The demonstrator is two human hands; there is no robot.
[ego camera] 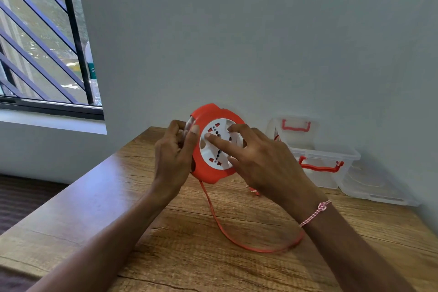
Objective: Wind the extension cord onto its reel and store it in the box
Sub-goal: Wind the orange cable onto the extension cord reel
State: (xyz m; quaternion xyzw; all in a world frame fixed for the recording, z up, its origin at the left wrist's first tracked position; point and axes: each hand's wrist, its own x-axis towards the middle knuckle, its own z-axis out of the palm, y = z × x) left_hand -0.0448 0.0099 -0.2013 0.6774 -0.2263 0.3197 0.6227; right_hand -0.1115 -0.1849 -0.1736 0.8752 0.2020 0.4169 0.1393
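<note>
An orange cord reel (208,174) with a white socket disc (219,143) is held upright above the wooden table (99,199). My left hand (174,156) grips its left edge. The fingers of my right hand (258,161) rest on the white disc, index finger stretched across it. A thin orange cord (237,242) hangs from the reel's bottom and loops over the table to the right, under my right wrist. A clear plastic box (324,168) with orange latches stands at the back right against the wall, its lid (294,129) leaning upright behind it.
A second clear lid or tray (374,187) lies flat to the right of the box. The wall runs close behind the table. A barred window (42,38) is at the left, and the table's left edge drops to a dark floor.
</note>
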